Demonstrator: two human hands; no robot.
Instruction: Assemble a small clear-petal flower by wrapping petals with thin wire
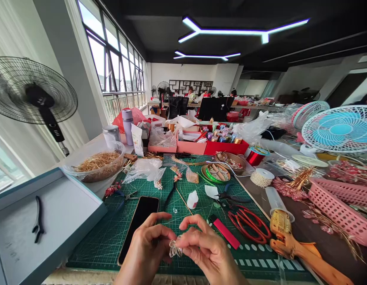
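Note:
Both hands meet low over the green cutting mat [103, 237]. Between their fingertips is a small clear piece [174, 250], shaped like a petalled crystal flower. My left hand [149, 243] pinches it from the left, its fingertips partly hidden behind the piece. My right hand [205, 249] grips it from the right with thumb and index finger. A black phone [139, 223] lies beside my left hand. Just beyond the hands stands a small white bottle [192, 200]. A pink-and-black strip-like tool [225, 232] lies right of my right hand.
Red-handled scissors [250, 223], pliers [231, 196] and an orange glue gun [290, 241] lie to the right. A blue-grey box lid [79, 202] stands left. Behind are a plastic bowl of golden stems [79, 174], a green-rimmed bead dish [205, 173] and a pink basket [334, 211].

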